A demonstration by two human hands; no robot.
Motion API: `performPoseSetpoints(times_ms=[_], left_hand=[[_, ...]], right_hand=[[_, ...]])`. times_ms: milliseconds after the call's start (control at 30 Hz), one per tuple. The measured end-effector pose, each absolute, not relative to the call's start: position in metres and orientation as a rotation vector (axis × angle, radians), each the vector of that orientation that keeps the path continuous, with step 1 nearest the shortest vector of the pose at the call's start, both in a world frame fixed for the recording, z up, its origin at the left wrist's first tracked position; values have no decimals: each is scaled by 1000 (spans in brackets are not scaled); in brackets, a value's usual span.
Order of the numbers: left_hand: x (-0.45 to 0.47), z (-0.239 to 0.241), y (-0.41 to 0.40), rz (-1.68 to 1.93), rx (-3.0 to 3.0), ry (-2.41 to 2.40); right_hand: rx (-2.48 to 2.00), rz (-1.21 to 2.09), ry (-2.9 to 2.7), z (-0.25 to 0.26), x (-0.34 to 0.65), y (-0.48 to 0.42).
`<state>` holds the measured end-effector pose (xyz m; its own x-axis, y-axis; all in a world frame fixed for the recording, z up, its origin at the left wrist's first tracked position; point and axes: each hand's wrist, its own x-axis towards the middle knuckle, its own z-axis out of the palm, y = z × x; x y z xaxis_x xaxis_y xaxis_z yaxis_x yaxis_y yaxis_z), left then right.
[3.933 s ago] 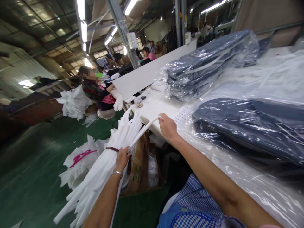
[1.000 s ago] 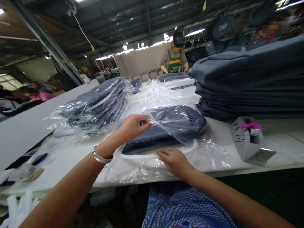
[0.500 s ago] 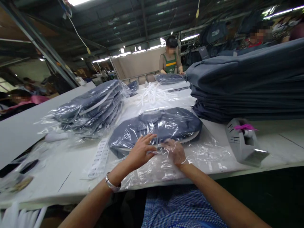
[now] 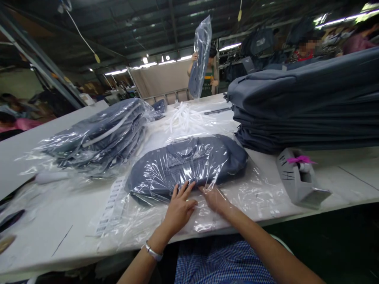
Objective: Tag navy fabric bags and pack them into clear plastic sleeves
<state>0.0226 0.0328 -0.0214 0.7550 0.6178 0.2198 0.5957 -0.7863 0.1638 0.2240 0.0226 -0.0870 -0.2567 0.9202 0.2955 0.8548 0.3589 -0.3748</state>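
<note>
A blue-grey fabric bag (image 4: 213, 157) lies flat on the table in front of me, inside a clear plastic sleeve (image 4: 254, 193). My left hand (image 4: 179, 209) is open, its spread fingertips touching the sleeve along the bag's near edge. Beside it, my right hand (image 4: 216, 199) is under the clear film, its fingers curled at the bag's near edge; the fingertips are partly hidden. The loose end of the sleeve spreads toward the table's front edge.
Wrapped bags (image 4: 97, 134) are piled at left, unwrapped bags (image 4: 296, 102) at right. A grey tape dispenser (image 4: 299, 177) stands near the front edge. White strips (image 4: 185, 118) lie behind, printed labels (image 4: 111, 205) at left. A co-worker (image 4: 207, 81) across the table holds a wrapped bag (image 4: 199, 59).
The near edge of the bag has turned under, hiding its white trim. My left hand has come slightly down. The co-worker has lifted a wrapped bag upright off the table.
</note>
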Motion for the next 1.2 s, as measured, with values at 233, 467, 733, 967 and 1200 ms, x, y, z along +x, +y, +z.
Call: performPoseSetpoints(times_ms=[233, 467, 733, 967, 1200], left_hand=[[26, -47, 30, 513, 2922, 1010], [28, -43, 27, 525, 2913, 1006], [-8, -38, -12, 554, 2985, 985], [-75, -11, -8, 577, 2956, 1731], [-184, -22, 7, 556, 2585, 2264]], right_hand=[[-1114, 807, -2327, -15, 227, -80], [-1446, -171, -2102, 35, 272, 42], [-1675, -394, -2193, -60, 306, 84], [-1607, -367, -2197, -64, 311, 87], [-1570, -339, -2181, -68, 313, 87]])
